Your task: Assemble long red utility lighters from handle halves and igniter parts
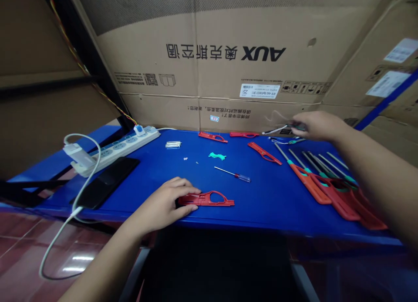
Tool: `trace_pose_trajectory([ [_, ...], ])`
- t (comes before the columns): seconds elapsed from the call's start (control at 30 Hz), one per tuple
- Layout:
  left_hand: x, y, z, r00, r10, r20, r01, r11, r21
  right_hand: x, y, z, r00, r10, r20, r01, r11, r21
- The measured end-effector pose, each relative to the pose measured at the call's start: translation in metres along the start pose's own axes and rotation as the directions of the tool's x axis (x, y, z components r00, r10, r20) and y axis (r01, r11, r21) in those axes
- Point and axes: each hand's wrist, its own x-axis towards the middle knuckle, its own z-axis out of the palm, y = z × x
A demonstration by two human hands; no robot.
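Observation:
My left hand (174, 201) is closed around the left end of a red plastic lighter casing half (212, 199) near the table's front edge, its hollow inner side facing up. Over the back right of the table, my right hand (318, 127) pinches a small dark part with thin wires (277, 128); the fingers partly hide it, and its wires look blurred. Another wired part (287, 140) lies below that hand. A screwdriver (233, 174) with a clear handle rests mid-table, close to a green plastic piece (217, 156). More red casing pieces (264, 153) lie toward the back.
Several long-necked lighters (308, 182) lie side by side at the right. Batteries (173, 144) and tiny screws (185, 158) sit left of centre. A power strip (117, 149), a black phone (111, 182) and a white cable (48, 254) occupy the left. Cardboard (209, 27) walls the back.

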Motion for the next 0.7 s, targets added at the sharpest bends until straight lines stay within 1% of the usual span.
trace_pose_trajectory([
  [0.1,0.013,0.013,0.006,1.0,-0.006,-0.026,0.007,1.0,0.008,-0.022,-0.049,-0.023,0.984,-0.125,-0.125,0.133,0.989,0.057],
  [0.17,0.019,0.019,0.01,0.998,-0.013,-0.068,0.013,1.0,0.002,-0.045,-0.086,-0.027,0.961,-0.225,-0.158,0.241,0.966,0.09],
  [0.27,0.019,0.021,0.014,0.99,-0.038,-0.134,0.031,0.998,-0.054,-0.085,-0.134,-0.016,0.922,-0.361,-0.142,0.38,0.914,0.144],
  [0.33,0.015,0.019,0.015,0.988,-0.042,-0.147,0.025,0.993,-0.112,-0.107,-0.156,-0.004,0.903,-0.397,-0.163,0.427,0.873,0.237],
  [0.4,0.011,0.016,0.015,0.984,-0.032,-0.176,0.005,0.988,-0.151,-0.122,-0.169,0.008,0.911,-0.357,-0.204,0.406,0.861,0.306],
  [0.43,0.01,0.015,0.014,0.982,-0.023,-0.189,-0.005,0.989,-0.146,-0.128,-0.172,0.013,0.915,-0.333,-0.227,0.395,0.852,0.343],
  [0.53,0.009,0.017,0.012,0.983,0.033,-0.183,-0.045,0.997,-0.063,-0.136,-0.178,0.021,0.922,-0.251,-0.295,0.365,0.82,0.44],
  [0.6,0.011,0.021,0.012,0.983,0.066,-0.174,-0.071,0.997,-0.026,-0.139,-0.18,0.022,0.914,-0.213,-0.346,0.367,0.797,0.479],
  [0.7,0.015,0.029,0.012,0.971,0.074,-0.228,-0.083,0.996,-0.03,-0.143,-0.185,0.019,0.883,-0.199,-0.424,0.412,0.764,0.497],
])
